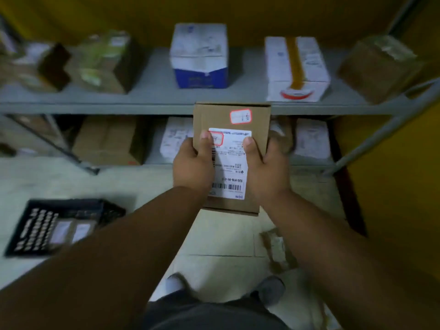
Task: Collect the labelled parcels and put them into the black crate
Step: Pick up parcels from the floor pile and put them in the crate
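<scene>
I hold a flat brown cardboard parcel (232, 122) in front of me, above the floor and level with the shelf edge. It bears a white shipping label with barcodes and two red-edged stickers. My left hand (194, 164) grips its left side, thumb on the label. My right hand (265, 166) grips its right side, thumb on the label too. The black crate (35, 225) stands on the floor at the lower left, with a labelled parcel (70, 231) lying inside.
A grey metal shelf (152, 101) runs across ahead, carrying several boxes: brown ones at left and right, a white-and-blue box (200, 55) and a white box with orange tape (296, 67). More parcels sit on the lower shelf. A brown package (277, 248) lies on the tiled floor at right.
</scene>
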The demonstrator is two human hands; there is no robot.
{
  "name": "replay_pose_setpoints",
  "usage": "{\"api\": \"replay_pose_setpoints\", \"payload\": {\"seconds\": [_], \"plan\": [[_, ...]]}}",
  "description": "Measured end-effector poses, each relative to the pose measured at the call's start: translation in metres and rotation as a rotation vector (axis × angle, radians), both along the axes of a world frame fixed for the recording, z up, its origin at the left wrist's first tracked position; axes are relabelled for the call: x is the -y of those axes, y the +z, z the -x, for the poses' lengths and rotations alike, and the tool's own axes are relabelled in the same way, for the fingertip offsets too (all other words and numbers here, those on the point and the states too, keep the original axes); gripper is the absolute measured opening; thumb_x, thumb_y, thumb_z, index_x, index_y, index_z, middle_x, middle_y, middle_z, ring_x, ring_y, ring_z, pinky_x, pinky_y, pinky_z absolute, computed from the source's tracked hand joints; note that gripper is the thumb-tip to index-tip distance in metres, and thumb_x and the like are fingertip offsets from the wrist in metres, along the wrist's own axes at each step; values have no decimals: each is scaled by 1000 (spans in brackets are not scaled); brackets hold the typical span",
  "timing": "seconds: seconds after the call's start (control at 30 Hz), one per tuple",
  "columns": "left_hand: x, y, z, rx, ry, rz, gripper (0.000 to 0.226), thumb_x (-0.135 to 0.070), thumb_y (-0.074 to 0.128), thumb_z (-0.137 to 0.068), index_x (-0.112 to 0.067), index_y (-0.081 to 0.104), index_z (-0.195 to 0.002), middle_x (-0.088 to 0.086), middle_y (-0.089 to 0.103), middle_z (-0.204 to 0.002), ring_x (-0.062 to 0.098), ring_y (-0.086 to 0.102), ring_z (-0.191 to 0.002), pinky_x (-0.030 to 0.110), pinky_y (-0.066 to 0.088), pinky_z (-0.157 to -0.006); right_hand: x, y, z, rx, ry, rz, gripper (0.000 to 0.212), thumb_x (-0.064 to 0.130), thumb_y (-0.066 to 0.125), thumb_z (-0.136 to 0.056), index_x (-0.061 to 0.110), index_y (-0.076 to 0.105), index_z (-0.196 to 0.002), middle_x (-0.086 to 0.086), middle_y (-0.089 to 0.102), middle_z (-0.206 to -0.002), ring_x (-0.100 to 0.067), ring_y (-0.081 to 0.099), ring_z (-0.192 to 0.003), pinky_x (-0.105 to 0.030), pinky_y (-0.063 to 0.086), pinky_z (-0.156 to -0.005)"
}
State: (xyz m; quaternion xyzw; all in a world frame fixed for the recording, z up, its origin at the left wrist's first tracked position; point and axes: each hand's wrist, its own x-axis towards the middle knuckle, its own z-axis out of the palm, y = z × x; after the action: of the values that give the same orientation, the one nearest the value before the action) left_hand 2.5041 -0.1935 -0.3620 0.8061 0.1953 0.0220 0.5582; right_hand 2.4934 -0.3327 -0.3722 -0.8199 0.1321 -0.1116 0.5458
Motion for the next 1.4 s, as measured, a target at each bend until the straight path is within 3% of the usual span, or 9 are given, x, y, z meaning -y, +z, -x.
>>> {"api": "replay_pose_setpoints", "payload": {"seconds": [0.1, 0.2, 0.33, 0.5, 0.67, 1.0, 1.1, 1.23, 1.4], "plan": [[-129, -18, 25, -61, 191, -51, 71, -84, 31, -75, -32, 62, -112, -11, 71, -101, 16, 66, -97, 44, 53, -87, -130, -22, 0, -68, 165, 20, 34, 57, 44, -97, 24, 50, -93, 14, 58, -77, 4, 55, -67, -7, 38, -47], [-237, -27, 60, -93, 361, -82, 52, -79, 33, -81, -37, 61, -90, -23, 67, -78, -3, 64, -74, 26, 42, -60, -244, -35, 17, -122, 330, 36, 35, 59, 39, -98, 26, 49, -91, 15, 55, -74, 2, 53, -65, -15, 35, -48], [-330, -17, 94, -81, 510, -101, 54, -80, 30, -82, -34, 58, -85, -12, 65, -78, 4, 60, -74, 27, 38, -58, -341, -21, 27, -81, 518, 60, 38, 62, 37, -96, 27, 50, -93, 15, 59, -78, 1, 57, -69, -19, 39, -51], [-395, -4, 100, -20, 612, -65, 56, -75, 26, -87, -29, 57, -91, -7, 66, -85, 12, 62, -81, 33, 44, -65, -411, 6, 15, -37, 712, 83, 50, 74, 31, -87, 28, 48, -95, 12, 63, -84, -3, 65, -71, -24, 55, -53], [-437, -3, 96, -26, 628, -109, 49, -71, 26, -90, -31, 53, -87, -9, 63, -82, 10, 60, -78, 33, 44, -63, -456, -1, 5, -9, 746, -1, 43, 71, 32, -84, 30, 46, -89, 18, 58, -78, 19, 58, -71, -5, 41, -47], [-565, 11, 49, -44, 841, -228, 41, -63, 28, -96, -31, 50, -84, -8, 61, -79, 8, 57, -73, 28, 36, -56, -610, -10, -71, -23, 954, -60, 34, 62, 40, -94, 30, 51, -91, 19, 62, -80, 6, 62, -74, -14, 47, -58], [-593, 12, 34, -84, 815, -238, 35, -61, 28, -98, -34, 47, -87, -8, 61, -82, 8, 58, -75, 28, 39, -57, -641, -11, -91, -2, 970, -38, 33, 63, 40, -93, 33, 47, -83, 19, 60, -77, 12, 60, -71, -7, 41, -53], [-632, -1, 27, -123, 682, -187, 28, -60, 31, -98, -37, 46, -89, -12, 62, -85, 5, 59, -77, 27, 42, -58, -674, -28, -108, 2, 960, 0, 42, 68, 35, -89, 28, 49, -95, 10, 63, -85, -11, 61, -76, -22, 44, -58], [-706, -25, 10, -124, 554, -63, 19, -48, 34, -103, -44, 51, -94, -22, 63, -86, -3, 59, -81, 19, 40, -60, -734, -39, -131, -98, 934, 145, 40, 66, 32, -94, 30, 47, -96, 12, 61, -86, -11, 62, -78, -24, 43, -56]]}}
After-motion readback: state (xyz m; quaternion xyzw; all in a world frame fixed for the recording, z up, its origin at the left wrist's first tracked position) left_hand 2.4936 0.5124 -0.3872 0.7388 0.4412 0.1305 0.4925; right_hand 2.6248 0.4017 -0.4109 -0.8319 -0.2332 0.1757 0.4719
